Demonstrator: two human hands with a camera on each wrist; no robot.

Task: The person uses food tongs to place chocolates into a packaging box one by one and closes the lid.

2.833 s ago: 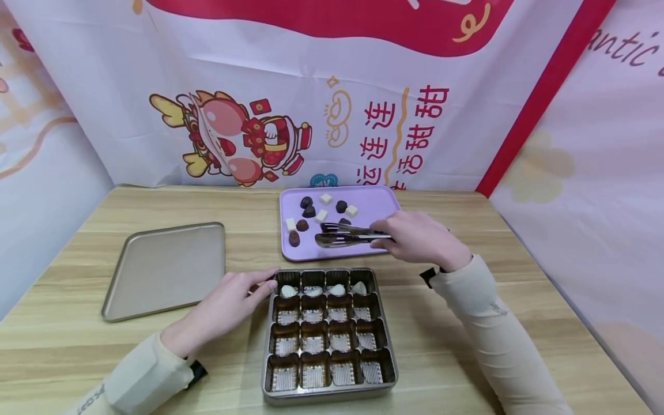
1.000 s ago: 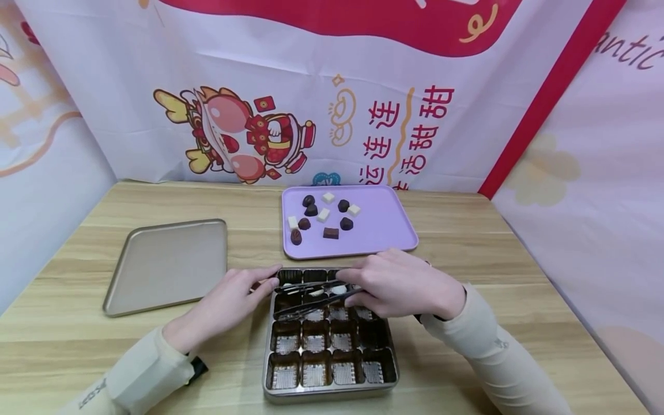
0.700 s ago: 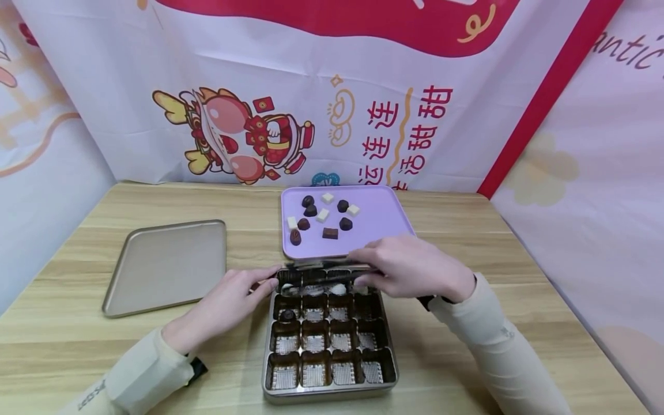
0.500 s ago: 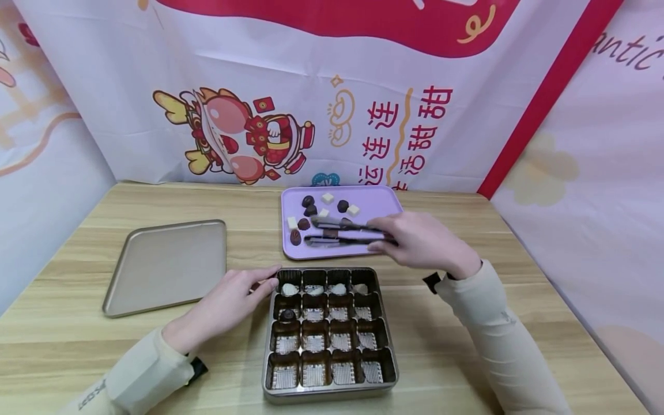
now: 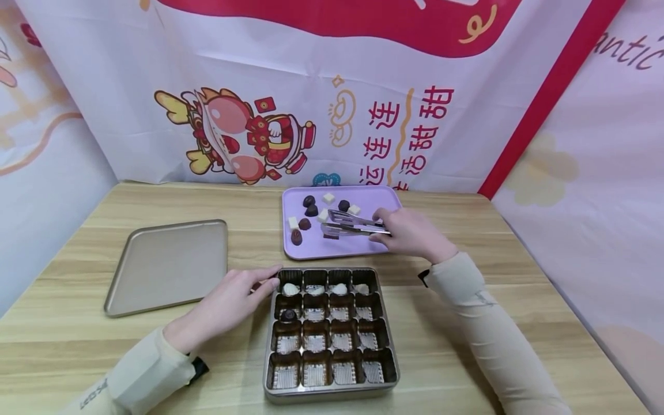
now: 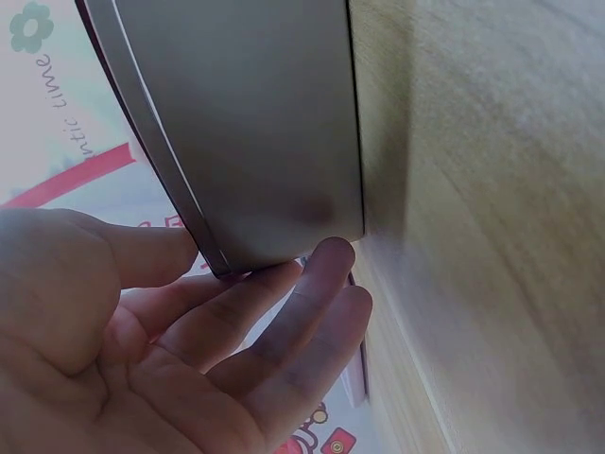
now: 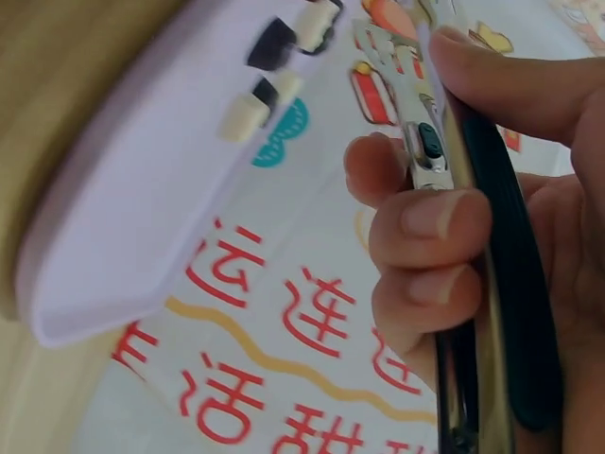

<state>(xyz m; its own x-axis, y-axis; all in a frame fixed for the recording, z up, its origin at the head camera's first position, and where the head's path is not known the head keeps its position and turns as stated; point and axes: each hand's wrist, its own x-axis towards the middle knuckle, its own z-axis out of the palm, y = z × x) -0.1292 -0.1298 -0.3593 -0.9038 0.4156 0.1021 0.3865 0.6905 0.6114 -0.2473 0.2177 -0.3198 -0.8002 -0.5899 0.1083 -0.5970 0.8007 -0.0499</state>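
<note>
My left hand (image 5: 236,300) holds the back left corner of a metal tin (image 5: 332,393), thumb on one side wall and fingers round the other. White chocolates (image 5: 291,289) sit in the tin's back row of compartments. One dark chocolate (image 5: 288,315) lies in the left compartment of the second row. In my right hand (image 5: 412,233) are metal tongs (image 5: 339,218) with dark handles, their jaws apart low over the purple tray (image 5: 311,251). They overlap a brown rectangular chocolate (image 5: 330,236) and hide a dark one beside it.
Several more dark and white chocolates lie on the purple tray's left half, including a ridged brown one (image 5: 296,237). A flat gold-coloured tray (image 5: 166,271) is at the left of the wooden table (image 5: 249,202). A printed cloth (image 5: 290,63) hangs behind.
My right hand brought the tongs from the purple tray to the tin, let go of a dark chocolate in the second row, then went back over the tray. My left hand stayed put.
</note>
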